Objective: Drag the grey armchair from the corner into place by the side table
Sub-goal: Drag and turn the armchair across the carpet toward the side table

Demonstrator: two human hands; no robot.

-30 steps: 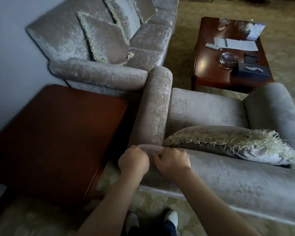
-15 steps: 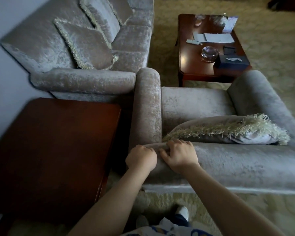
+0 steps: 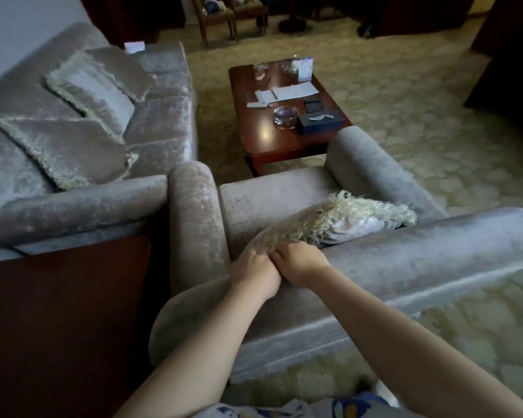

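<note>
armchair [image 3: 405,267] dragged back along side table [image 3: 58,312]

Armchair [image 3: 405,267]: grey velvet with a silvery, mottled sheen. Sofa [image 3: 73,206] at ten o'clock — same grey. Cushion [image 3: 360,215] on the armchair: grey face, cream fringe. Side table [image 3: 58,312] at eight o'clock: dark red-brown, plain. Coffee table [image 3: 263,140] at twelve o'clock: glossy red-brown; box [image 3: 320,123] on it, dark blue. Carpet [image 3: 435,131] at two o'clock — pale olive-beige, rounded pebble pattern. Garment [image 3: 284,410] at six o'clock: white, blue and yellow print.
</note>
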